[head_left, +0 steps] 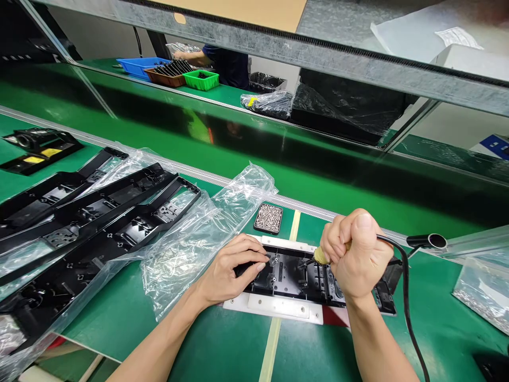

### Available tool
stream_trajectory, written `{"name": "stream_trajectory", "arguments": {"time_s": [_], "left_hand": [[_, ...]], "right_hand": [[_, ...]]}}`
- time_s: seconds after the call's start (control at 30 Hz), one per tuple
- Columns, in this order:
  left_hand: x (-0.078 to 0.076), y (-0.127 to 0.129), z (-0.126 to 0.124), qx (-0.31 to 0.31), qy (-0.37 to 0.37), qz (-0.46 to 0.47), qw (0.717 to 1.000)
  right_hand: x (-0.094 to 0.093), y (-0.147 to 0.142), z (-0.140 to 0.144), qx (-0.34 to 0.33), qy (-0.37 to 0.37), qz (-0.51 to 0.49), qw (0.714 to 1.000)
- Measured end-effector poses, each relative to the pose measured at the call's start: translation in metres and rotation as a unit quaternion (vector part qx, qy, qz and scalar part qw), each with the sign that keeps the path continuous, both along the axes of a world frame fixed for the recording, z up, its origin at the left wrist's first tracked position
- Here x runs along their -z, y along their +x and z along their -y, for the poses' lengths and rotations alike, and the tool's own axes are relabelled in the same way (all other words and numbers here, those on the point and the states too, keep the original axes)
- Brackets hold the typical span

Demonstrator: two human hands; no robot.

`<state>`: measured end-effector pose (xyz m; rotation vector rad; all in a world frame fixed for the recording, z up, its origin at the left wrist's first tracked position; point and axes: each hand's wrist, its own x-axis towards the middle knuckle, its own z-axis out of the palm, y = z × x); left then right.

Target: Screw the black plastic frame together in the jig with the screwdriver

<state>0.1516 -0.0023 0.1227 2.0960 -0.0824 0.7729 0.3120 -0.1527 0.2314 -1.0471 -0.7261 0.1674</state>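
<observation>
A long black plastic panel with molded ribs and posts lies in a white fixture on the green bench. My right hand is closed in a fist around the yellowish handle of a soldering iron; its tip points down-left to a post inside the panel, and whether it touches cannot be made out. Over the panel's left end is my left hand, thumb and index fingertips drawn together; anything between them is too small to see. Behind the fixture sits a small black tray of tiny metal pieces.
Several black panels lie with clear plastic film at left. The iron's cord hangs along the right, near a metal tube and a bag of small parts. Bins and a co-worker's arm are beyond.
</observation>
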Motion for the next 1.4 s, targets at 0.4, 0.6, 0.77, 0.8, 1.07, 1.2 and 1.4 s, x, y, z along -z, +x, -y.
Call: {"name": "stream_trajectory", "arguments": {"time_s": [0.4,0.6,0.77,0.8,1.07,1.2,1.4], "left_hand": [[0.0006,-0.0001,-0.0006,0.003,-0.001,0.000,1.000],[0.0005,-0.0004,-0.0006,0.002,0.004,-0.002,1.000],[0.0001,-0.0002,-0.0008,0.003,0.005,0.001,1.000],[0.0001,-0.0001,-0.0007,0.003,0.004,0.001,1.000],[-0.0013,0.0000,-0.0001,0.001,0.005,0.002,1.000],[-0.0015,0.0000,0.0000,0.002,0.004,0.003,1.000],[-0.0009,0.0002,-0.0004,0.004,0.001,0.001,1.000]], "right_hand": [[-0.0011,-0.0009,-0.0005,0.006,-0.005,0.006,1.000],[-0.0006,-0.0009,-0.0016,0.007,-0.004,0.005,1.000],[-0.0013,-0.0010,-0.0018,0.011,-0.006,0.015,1.000],[-0.0015,-0.0010,-0.0018,0.013,-0.006,0.017,1.000],[-0.0020,-0.0016,-0.0009,0.021,-0.013,0.020,1.000],[-0.0016,-0.0015,-0.0008,0.021,-0.013,0.020,1.000],[-0.0019,-0.0011,-0.0019,0.019,-0.009,0.013,1.000]]}}
